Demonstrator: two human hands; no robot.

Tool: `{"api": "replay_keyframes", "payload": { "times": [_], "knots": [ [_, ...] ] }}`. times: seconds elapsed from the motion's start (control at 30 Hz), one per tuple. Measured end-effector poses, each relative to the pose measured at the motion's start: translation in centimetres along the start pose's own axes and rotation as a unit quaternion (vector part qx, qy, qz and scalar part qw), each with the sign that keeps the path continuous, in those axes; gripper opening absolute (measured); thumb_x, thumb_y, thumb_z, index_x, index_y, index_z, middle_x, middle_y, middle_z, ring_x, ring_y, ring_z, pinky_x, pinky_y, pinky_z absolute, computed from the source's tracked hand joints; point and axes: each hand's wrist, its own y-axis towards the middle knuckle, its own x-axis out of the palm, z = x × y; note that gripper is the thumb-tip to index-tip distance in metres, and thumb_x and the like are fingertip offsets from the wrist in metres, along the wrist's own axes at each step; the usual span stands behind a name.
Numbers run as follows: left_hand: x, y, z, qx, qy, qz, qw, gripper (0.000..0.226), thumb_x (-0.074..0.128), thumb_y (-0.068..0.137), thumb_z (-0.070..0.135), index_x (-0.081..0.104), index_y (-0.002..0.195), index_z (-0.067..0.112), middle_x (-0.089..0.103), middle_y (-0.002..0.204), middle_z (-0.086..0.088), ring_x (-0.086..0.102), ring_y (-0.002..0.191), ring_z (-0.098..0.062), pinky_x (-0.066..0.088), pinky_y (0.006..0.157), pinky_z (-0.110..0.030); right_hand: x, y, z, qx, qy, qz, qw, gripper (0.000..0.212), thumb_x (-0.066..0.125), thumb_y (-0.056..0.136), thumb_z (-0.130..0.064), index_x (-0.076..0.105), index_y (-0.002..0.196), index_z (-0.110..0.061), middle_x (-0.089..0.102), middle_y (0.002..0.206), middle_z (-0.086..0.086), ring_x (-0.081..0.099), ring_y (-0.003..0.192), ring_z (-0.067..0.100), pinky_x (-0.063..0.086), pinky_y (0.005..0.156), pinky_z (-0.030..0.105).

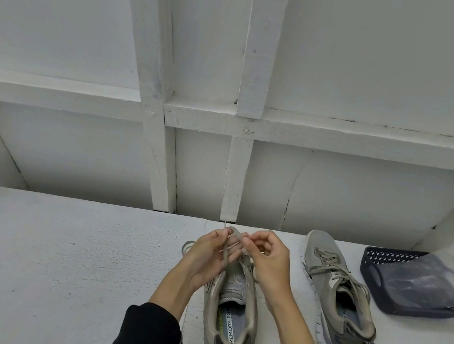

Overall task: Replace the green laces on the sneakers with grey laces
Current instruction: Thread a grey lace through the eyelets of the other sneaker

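- near sneaker point(232, 301) stands on the white table point(67, 252) heel toward the person, toe pointing away; likely set that way so both hands can reach over the tongue to the eyelets
- left hand point(206, 258) is raised over the forefoot, thumb and fingers pinching a grey-beige lace point(226, 253) near its tip; the tip pokes up just above the fingers
- right hand point(266, 259) is curled, fingertips pinching the same lace close beside the left hand; judged: it steadies or feeds the lace while the left aims the tip
- the two pinch points sit almost touching, which keeps a short stiff length of lace between them, easier to thread than a floppy end
- a loop of lace point(188, 245) trails out left of the toe, slack on the table
- second sneaker point(339, 297) stands well to the right, apart from the hands, already laced in a greyish lace; judged finished or waiting, cannot tell which
- dark basket point(373, 278) further right holds a clear plastic bag point(430, 279); contents not readable
- no green lace visible anywhere in view
- judged step: lacing the near sneaker, lower eyelets hidden by the hands
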Motion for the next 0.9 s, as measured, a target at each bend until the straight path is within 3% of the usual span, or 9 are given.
{"api": "replay_keyframes", "payload": {
  "times": [0.1,0.2,0.23,0.3,0.4,0.47,0.6,0.73,0.9],
  "knots": [
    [0.0,0.3,-0.2,-0.004,-0.058,-0.007,0.998,0.019,0.042,0.103,0.011,0.056,0.106,0.0,0.07,0.108,-0.019,0.071,0.095,-0.026,0.056,0.09,-0.038,0.0,-0.2,0.6,0.009,-0.018,0.013,1.0,0.017,0.076,0.079,-0.006,0.059,0.078,-0.008,0.064,0.065,-0.001,0.059,0.062,0.007,0.048,0.062,0.021],
    [0.0,0.7,-0.3,0.004,-0.075,0.02,0.997,0.016,0.044,0.101,0.01,0.058,0.093,0.005,0.061,0.072,-0.003,0.066,0.064,-0.011,0.059,0.062,-0.026,-0.2,-0.4,0.9,0.017,-0.027,-0.003,0.999,0.023,0.08,0.074,-0.009,0.058,0.074,-0.01,0.061,0.062,-0.002,0.055,0.059,0.006,0.046,0.059,0.018],
    [0.1,0.7,-0.3,0.013,-0.053,0.033,0.998,0.016,0.045,0.101,0.009,0.058,0.091,0.006,0.056,0.067,-0.001,0.058,0.055,-0.008,0.053,0.054,-0.021,-0.3,-0.5,1.0,0.018,-0.029,-0.009,0.999,0.022,0.08,0.075,-0.012,0.058,0.074,-0.011,0.061,0.064,-0.004,0.055,0.061,0.006,0.046,0.06,0.018],
    [0.0,0.5,-0.4,0.064,0.1,0.063,0.991,0.015,0.05,0.1,0.011,0.058,0.089,0.005,0.05,0.066,0.0,0.045,0.049,-0.005,0.043,0.048,-0.016,-0.5,-0.4,1.1,0.02,-0.027,-0.008,0.999,0.015,0.077,0.079,-0.018,0.063,0.077,-0.013,0.065,0.072,-0.003,0.059,0.069,0.009,0.048,0.065,0.02],
    [-0.8,0.3,-0.1,0.161,0.417,0.077,0.891,0.017,0.056,0.098,0.018,0.063,0.089,0.005,0.062,0.07,0.004,0.053,0.054,0.004,0.04,0.054,-0.008,-1.3,0.3,1.5,0.019,-0.027,0.014,0.999,0.003,0.069,0.087,-0.018,0.069,0.087,-0.022,0.07,0.085,-0.002,0.065,0.084,0.016,0.052,0.076,0.025],
    [-1.0,0.2,0.1,0.184,0.478,0.055,0.857,0.016,0.058,0.097,0.02,0.064,0.089,0.007,0.07,0.075,0.004,0.06,0.066,0.007,0.042,0.063,-0.004,-1.7,0.7,1.5,0.026,-0.037,-0.002,0.999,0.012,0.066,0.09,-0.016,0.07,0.092,-0.026,0.071,0.091,-0.004,0.066,0.088,0.014,0.052,0.078,0.024],
    [-1.1,0.3,0.3,0.197,0.48,0.042,0.854,0.014,0.064,0.093,0.017,0.062,0.09,0.004,0.075,0.078,-0.003,0.068,0.074,-0.001,0.047,0.067,-0.009,-1.5,1.0,1.5,0.07,-0.002,-0.058,0.996,0.018,0.063,0.091,-0.01,0.069,0.102,-0.023,0.072,0.099,-0.003,0.067,0.091,0.01,0.051,0.071,0.016],
    [-1.2,0.4,0.4,0.188,0.492,0.017,0.85,0.012,0.066,0.091,0.016,0.064,0.086,0.005,0.075,0.078,-0.003,0.07,0.077,-0.006,0.05,0.073,-0.015,-1.4,1.2,2.1,0.097,0.04,-0.07,0.992,0.02,0.06,0.092,-0.008,0.068,0.11,-0.012,0.074,0.097,0.007,0.069,0.091,0.016,0.053,0.077,0.021],
    [-1.5,0.6,0.4,0.177,0.508,0.008,0.843,0.01,0.064,0.093,0.016,0.065,0.084,0.011,0.075,0.079,-0.001,0.071,0.08,-0.007,0.049,0.074,-0.012,-1.3,1.3,2.0,0.093,0.06,-0.067,0.992,0.017,0.065,0.087,-0.003,0.072,0.102,-0.006,0.074,0.092,0.012,0.069,0.085,0.018,0.055,0.078,0.023]
  ]
}}
